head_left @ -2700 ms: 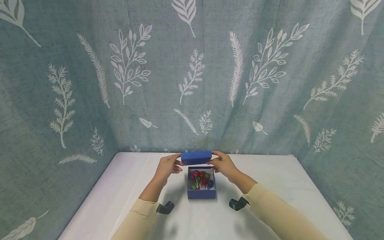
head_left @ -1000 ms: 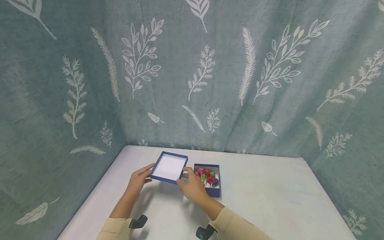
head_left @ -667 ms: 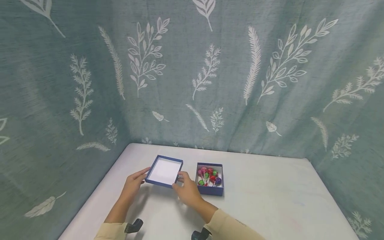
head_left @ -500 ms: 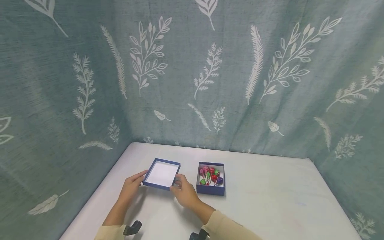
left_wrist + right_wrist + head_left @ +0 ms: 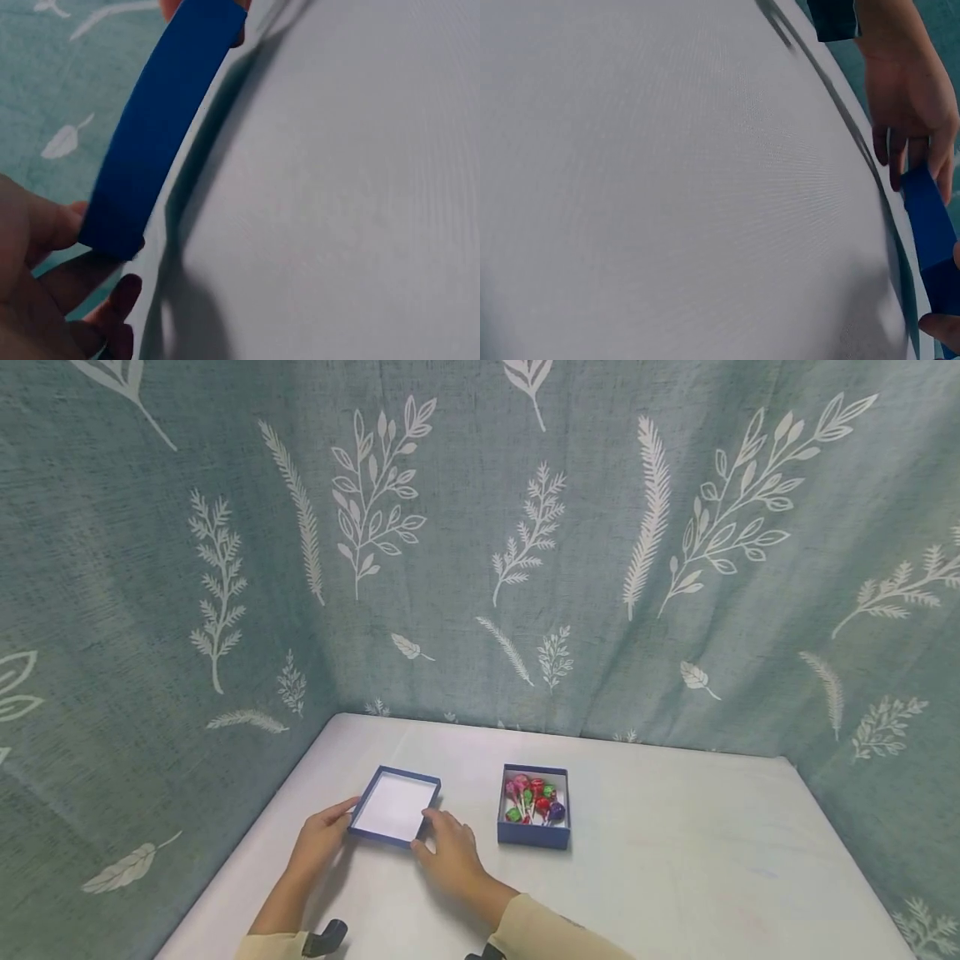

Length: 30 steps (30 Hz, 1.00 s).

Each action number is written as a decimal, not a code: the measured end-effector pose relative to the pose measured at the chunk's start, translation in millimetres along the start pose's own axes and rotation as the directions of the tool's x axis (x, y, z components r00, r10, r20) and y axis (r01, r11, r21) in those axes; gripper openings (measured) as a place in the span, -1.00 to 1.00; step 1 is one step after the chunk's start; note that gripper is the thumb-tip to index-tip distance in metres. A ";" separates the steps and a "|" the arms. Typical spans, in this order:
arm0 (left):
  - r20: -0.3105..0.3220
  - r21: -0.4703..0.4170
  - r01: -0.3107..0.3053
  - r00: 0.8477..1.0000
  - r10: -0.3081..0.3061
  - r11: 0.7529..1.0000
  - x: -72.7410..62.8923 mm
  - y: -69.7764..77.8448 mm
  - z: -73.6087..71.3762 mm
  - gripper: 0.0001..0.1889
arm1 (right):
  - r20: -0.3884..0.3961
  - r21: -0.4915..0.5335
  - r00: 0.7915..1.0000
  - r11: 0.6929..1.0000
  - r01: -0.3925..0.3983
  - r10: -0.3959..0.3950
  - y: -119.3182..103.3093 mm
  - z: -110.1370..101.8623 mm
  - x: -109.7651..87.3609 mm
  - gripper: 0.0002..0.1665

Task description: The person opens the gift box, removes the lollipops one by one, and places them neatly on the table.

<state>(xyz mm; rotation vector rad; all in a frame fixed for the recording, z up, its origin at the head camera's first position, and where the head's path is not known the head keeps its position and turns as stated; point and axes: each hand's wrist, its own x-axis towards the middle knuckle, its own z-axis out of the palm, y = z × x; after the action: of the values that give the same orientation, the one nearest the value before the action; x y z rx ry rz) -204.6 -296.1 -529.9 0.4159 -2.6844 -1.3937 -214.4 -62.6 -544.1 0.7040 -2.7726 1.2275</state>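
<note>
A square blue box lid (image 5: 395,807), its white inside facing up, is held between both hands on the left half of the table. My left hand (image 5: 318,845) pinches its left side, thumb and fingers on the edge; the left wrist view shows the lid's blue side wall (image 5: 157,127) tilted over its shadow. At the right near corner my right hand (image 5: 452,857) grips the lid with thumb and fingers. Only the tips of that hand's fingers (image 5: 941,330) enter the right wrist view. To the right stands the blue box (image 5: 534,837), uncovered, with several wrapped lollipops (image 5: 537,800) inside.
A white-covered table (image 5: 675,843) bears the box. Behind it and along both sides hangs a grey-green curtain (image 5: 450,527) with white leaf prints. Dark wrist cameras (image 5: 326,938) sit at the sleeve cuffs.
Both hands have lifted the lid from over the box, carried it left and turned its inside upward. Lately it has come lower, nearer the table. The head view has turned slightly left.
</note>
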 end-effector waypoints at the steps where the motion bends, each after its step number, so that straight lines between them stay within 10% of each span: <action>1: -0.001 0.026 -0.003 1.000 0.003 1.000 0.3 -1.6 1.2 -0.60 | 0.007 -0.001 1.000 1.000 -0.008 0.008 0.1 0.6 0.2 -0.39; 9: -0.037 0.157 -0.015 0.999 0.021 0.988 -2.0 -2.4 8.6 -0.56 | 0.041 -0.041 0.998 0.998 -0.049 0.051 0.2 2.4 2.3 -0.38; 30: -0.078 0.153 0.021 0.997 -0.009 0.988 -9.1 -6.7 7.7 -0.60 | 0.082 -0.121 0.994 0.991 -0.057 0.068 0.3 8.0 7.1 -0.29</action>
<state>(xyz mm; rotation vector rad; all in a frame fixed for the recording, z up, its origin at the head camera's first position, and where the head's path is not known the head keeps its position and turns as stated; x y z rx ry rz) -196.1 -291.2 -539.4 0.4923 -2.7401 -1.1533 -219.6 -70.9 -548.4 0.6812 -2.9299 1.0544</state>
